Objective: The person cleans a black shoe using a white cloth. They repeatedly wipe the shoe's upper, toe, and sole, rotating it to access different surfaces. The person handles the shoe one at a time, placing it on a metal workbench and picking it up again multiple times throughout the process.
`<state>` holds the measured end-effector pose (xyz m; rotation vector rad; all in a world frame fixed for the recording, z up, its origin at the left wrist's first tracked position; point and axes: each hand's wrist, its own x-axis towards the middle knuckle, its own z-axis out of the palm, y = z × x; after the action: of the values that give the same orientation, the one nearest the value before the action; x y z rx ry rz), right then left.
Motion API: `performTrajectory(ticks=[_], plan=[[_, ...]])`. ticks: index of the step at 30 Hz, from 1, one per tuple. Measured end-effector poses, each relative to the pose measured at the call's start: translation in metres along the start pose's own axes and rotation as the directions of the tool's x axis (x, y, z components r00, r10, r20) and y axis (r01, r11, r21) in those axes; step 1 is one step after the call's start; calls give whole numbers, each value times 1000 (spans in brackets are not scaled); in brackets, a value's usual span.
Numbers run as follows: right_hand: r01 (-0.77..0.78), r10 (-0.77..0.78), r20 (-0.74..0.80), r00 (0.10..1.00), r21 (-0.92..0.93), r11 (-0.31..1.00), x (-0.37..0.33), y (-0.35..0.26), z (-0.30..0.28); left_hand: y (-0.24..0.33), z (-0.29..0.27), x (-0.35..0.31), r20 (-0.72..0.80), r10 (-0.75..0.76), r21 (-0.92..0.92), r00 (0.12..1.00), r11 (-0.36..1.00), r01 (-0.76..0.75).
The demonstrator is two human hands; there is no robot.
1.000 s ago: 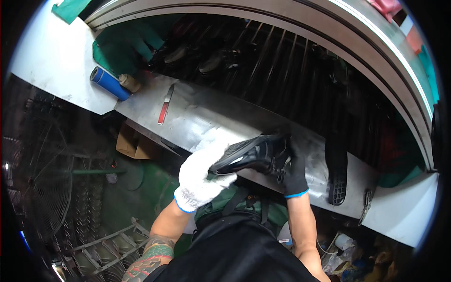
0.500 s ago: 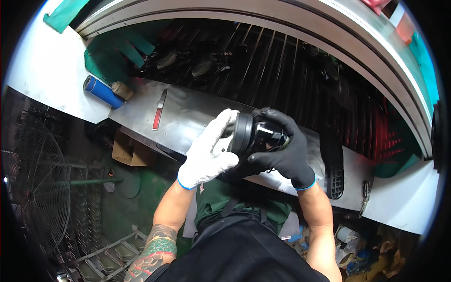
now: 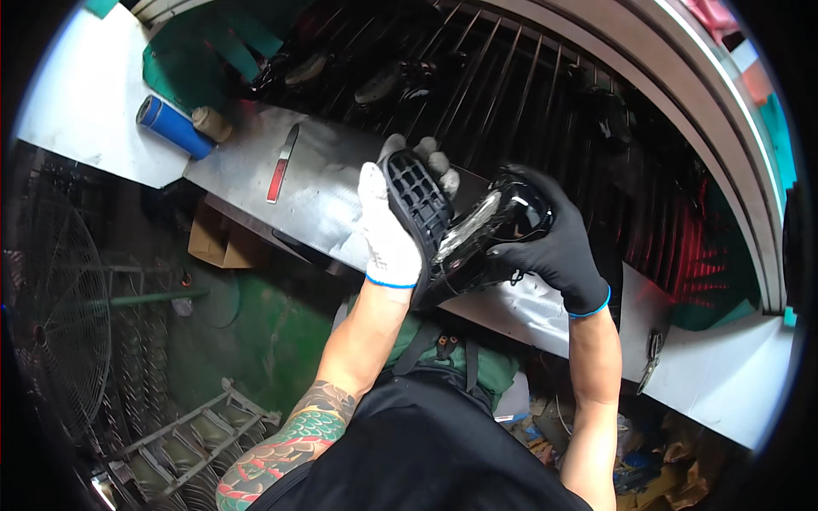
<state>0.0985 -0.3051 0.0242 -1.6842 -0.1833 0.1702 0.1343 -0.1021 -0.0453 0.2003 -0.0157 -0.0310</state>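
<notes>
A black shoe sole [image 3: 417, 189] with a grid-like pattern of hollows is cradled by my left hand [image 3: 388, 234], gloved in white, its fingers curled round the far edge. Beside it, my right hand [image 3: 567, 251] in a black glove grips a glossy black shoe upper [image 3: 527, 211]. The upper's underside, with a pale rough strip, faces the sole. Sole and upper stand apart at the far end and come close together at the near end; whether they touch there I cannot tell. Both are held above the metal worktop [image 3: 328, 183].
A red-handled knife [image 3: 278, 176] lies on the worktop, near a blue roll [image 3: 175, 128] and a small beige container [image 3: 211, 124]. Beyond, dark shoes [image 3: 383, 83] rest on a conveyor of rods [image 3: 503, 81]. A metal hand tool [image 3: 651, 362] lies right; a fan [image 3: 51, 307] stands left.
The sole, held against the upper's bottom half a second ago, has tilted away from it, showing its gridded face. My left hand has turned palm-up, and my right hand has moved slightly right.
</notes>
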Motion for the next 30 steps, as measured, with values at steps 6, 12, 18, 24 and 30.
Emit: performTrajectory(ticks=[6, 12, 18, 24, 30], plan=[[-108, 104, -87, 991, -42, 993, 5, 11, 1, -9, 23, 16, 54, -144, 574, 988, 814, 87], [-60, 59, -37, 998, -51, 997, 12, -7, 15, 14, 26, 12, 247, -274, 796, 929, 604, -33], [-4, 2, -14, 1000, -91, 996, 7, -11, 19, 14, 21, 8, 309, -285, 717, 907, 697, -25], [93, -122, -42, 992, -425, 901, -9, -35, 30, 26, 35, -7, 287, -341, 801, 895, 598, -29], [199, -180, 93, 979, -606, 770, -34, -63, 46, 61, 62, -17, 647, -326, 762, 689, 238, -603]])
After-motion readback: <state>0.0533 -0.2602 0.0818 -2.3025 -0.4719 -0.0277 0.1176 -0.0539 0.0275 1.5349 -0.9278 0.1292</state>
